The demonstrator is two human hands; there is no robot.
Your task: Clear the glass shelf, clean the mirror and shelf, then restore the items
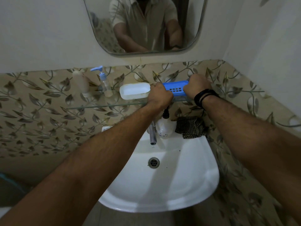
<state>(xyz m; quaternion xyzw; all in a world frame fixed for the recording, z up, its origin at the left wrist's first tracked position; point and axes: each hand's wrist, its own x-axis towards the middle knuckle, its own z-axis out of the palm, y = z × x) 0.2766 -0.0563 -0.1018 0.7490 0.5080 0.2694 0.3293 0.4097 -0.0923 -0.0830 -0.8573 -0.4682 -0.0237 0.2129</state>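
Both hands grip the blue soap tray (175, 88) on the glass shelf (104, 106), the left hand (160, 95) curled round one end and the right hand (198, 86) round the other, its long axis running left to right along the wall. Just beyond the left hand sits a white soap dish (134, 91), then a pump bottle (104, 82) and a pale bottle (81, 83); no label seems readable in the dim light. Below the hands a spray bottle (164, 128) and checked cloth (190, 127) rest on the basin (187, 185).

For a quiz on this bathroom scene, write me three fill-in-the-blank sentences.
1. Both hands, left hand and right hand, grip the ____ slotted plastic tray.
2. The white plastic soap dish sits on the ____ shelf.
3. The dark checked cloth lies on the white ceramic ____ rim.

Missing words: blue; glass; sink
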